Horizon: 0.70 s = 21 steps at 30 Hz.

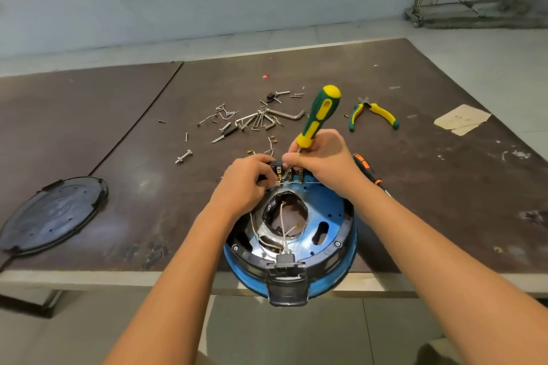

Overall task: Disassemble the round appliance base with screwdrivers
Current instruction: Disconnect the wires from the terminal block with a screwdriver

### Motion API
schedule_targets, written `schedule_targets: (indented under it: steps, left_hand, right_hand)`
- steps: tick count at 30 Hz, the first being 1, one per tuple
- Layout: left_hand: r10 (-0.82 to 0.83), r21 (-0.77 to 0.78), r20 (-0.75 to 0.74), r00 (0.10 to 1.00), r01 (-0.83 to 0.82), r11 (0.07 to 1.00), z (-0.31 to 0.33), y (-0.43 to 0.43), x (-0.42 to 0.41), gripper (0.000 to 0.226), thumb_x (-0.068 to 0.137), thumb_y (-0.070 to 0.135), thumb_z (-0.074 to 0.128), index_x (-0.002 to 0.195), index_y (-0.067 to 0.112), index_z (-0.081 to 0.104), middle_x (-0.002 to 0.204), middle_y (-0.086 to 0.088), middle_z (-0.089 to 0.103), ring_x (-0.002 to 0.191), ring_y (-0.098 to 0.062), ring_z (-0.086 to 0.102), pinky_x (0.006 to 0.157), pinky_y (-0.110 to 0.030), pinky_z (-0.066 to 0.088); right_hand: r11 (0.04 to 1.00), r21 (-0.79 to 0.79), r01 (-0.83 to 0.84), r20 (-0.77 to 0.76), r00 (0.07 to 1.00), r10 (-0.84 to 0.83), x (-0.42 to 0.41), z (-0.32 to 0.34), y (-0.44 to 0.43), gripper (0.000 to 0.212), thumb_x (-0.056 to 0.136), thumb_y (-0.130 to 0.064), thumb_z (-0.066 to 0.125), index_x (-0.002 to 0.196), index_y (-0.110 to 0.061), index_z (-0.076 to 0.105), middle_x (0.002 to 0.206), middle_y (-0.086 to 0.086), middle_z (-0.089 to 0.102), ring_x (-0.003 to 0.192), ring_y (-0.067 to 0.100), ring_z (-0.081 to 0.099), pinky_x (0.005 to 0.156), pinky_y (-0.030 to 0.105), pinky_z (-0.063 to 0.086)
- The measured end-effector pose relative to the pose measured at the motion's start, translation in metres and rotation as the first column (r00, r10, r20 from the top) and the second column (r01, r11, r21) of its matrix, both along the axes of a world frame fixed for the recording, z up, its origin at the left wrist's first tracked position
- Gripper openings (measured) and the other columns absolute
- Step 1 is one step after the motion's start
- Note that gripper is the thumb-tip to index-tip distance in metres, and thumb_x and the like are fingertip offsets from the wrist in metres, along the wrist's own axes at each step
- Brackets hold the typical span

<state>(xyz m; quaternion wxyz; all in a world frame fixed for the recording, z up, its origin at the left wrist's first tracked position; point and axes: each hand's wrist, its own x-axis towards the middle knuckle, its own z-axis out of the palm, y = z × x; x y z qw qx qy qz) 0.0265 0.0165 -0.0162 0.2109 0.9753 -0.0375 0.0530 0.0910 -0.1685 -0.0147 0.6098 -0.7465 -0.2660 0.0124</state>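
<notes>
The round blue appliance base (326, 216) lies upside down at the table's near edge, its inside open with white wires and a black plug block showing. My right hand (323, 160) grips the green and yellow screwdriver (318, 115) low on its handle, the shaft angled down onto the terminals at the base's far rim. My left hand (246, 184) has its fingers curled on the black terminal part at that same rim, right beside the tip.
A black round cover (53, 213) lies on the table to the left. Loose screws, bolts and hex keys (261, 120) are scattered behind the base. Green and yellow pliers (373, 114) lie at the right. An orange and black screwdriver (369, 170) rests under my right wrist. A paper scrap (461, 120) lies far right.
</notes>
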Motion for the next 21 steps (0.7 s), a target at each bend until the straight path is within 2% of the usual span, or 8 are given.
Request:
schedule_targets:
  steps: [4,7,10,13,16,18,21]
  left_hand:
    - [-0.004,-0.007,0.006,1.0,0.004,1.0,-0.002,0.002,0.002,0.025,0.083,0.001,0.066,0.088,0.022,0.08,0.135,0.005,0.062,0.114,-0.02,0.06,0.093,-0.035,0.049]
    - [-0.014,-0.019,0.004,1.0,0.014,1.0,-0.004,0.003,0.003,0.024,0.083,0.002,0.066,0.087,0.021,0.079,0.133,0.005,0.063,0.111,-0.02,0.061,0.092,-0.037,0.05]
    - [-0.024,-0.005,-0.009,1.0,0.024,1.0,-0.003,0.004,0.003,0.022,0.084,0.002,0.065,0.09,0.018,0.079,0.133,0.006,0.061,0.11,-0.02,0.06,0.092,-0.039,0.05]
    - [-0.022,0.018,-0.016,1.0,0.022,1.0,-0.001,0.002,0.001,0.022,0.084,0.003,0.064,0.09,0.018,0.078,0.133,0.007,0.06,0.109,-0.022,0.06,0.09,-0.04,0.051]
    - [-0.025,0.02,-0.017,1.0,0.026,0.999,-0.001,0.001,-0.001,0.023,0.083,0.004,0.063,0.09,0.02,0.078,0.133,0.006,0.06,0.11,-0.023,0.059,0.091,-0.042,0.05]
    - [-0.024,0.03,-0.022,0.999,0.024,0.999,0.0,0.001,-0.001,0.024,0.083,0.004,0.063,0.091,0.02,0.078,0.134,0.006,0.06,0.111,-0.024,0.058,0.091,-0.042,0.05]
    - [-0.023,0.029,-0.025,0.999,0.024,0.999,0.001,0.001,-0.001,0.025,0.082,0.003,0.062,0.091,0.019,0.078,0.133,0.007,0.06,0.11,-0.024,0.059,0.09,-0.041,0.051]
  right_hand:
    - [1.0,0.018,-0.003,0.085,0.996,0.001,-0.006,-0.004,-0.001,0.01,0.085,-0.01,0.083,0.079,-0.006,0.075,0.075,0.009,0.075,0.078,0.027,0.074,0.077,0.036,0.06]
    - [0.998,-0.04,0.056,0.135,0.99,-0.05,-0.006,-0.007,-0.003,0.011,0.085,-0.016,0.082,0.078,-0.013,0.075,0.076,0.006,0.075,0.08,0.027,0.074,0.079,0.047,0.06]
    - [0.992,-0.095,0.082,0.161,0.985,-0.066,-0.008,-0.006,-0.005,0.008,0.085,-0.016,0.082,0.08,-0.013,0.077,0.077,0.004,0.076,0.079,0.023,0.073,0.079,0.05,0.059]
    - [0.99,-0.097,0.106,0.172,0.981,-0.088,-0.013,-0.003,-0.005,0.008,0.084,-0.014,0.083,0.079,-0.011,0.077,0.076,0.001,0.074,0.077,0.019,0.071,0.077,0.045,0.059]
    - [0.992,-0.07,0.103,0.107,0.99,-0.095,-0.013,-0.002,-0.004,0.009,0.083,-0.011,0.083,0.077,-0.01,0.077,0.075,0.004,0.074,0.077,0.021,0.07,0.075,0.039,0.059]
    - [0.99,-0.095,0.104,0.115,0.989,-0.093,-0.011,-0.002,-0.003,0.008,0.082,-0.011,0.083,0.076,-0.01,0.077,0.076,0.006,0.075,0.078,0.022,0.071,0.075,0.036,0.058]
    - [0.988,-0.114,0.108,0.246,0.966,-0.078,-0.015,-0.001,-0.003,0.009,0.083,-0.006,0.082,0.077,-0.005,0.077,0.075,0.007,0.074,0.073,0.018,0.068,0.069,0.03,0.054]
